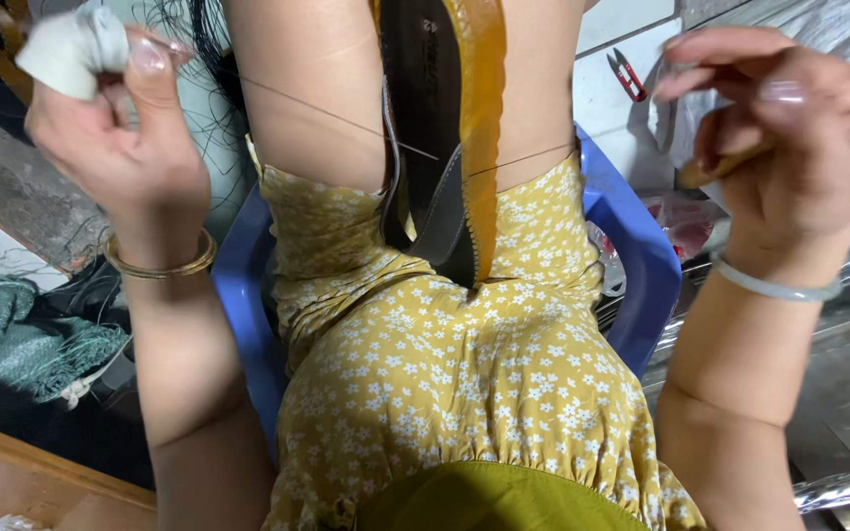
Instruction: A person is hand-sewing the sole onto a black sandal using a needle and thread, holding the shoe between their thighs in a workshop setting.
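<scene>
A dark brown and orange leather strap (442, 147) stands clamped between my bare knees, above my yellow flowered dress (464, 374). A thin thread (327, 113) runs taut from the strap up to my left hand (100, 138), which pinches it at the upper left. One finger of that hand is wrapped in white tape (71, 44). A second stretch of thread (528, 157) leaves the strap toward my right hand (789, 138), raised at the upper right. That hand is curled around a small brown handle (715, 167); its tip is hidden.
I sit on a blue plastic chair (637, 246). Red thread snips (628, 74) lie on the pale floor behind it. Green netting (12, 339) is heaped at the left, above a wooden board (31, 482). Shiny plastic sheeting (838, 482) lies at the right.
</scene>
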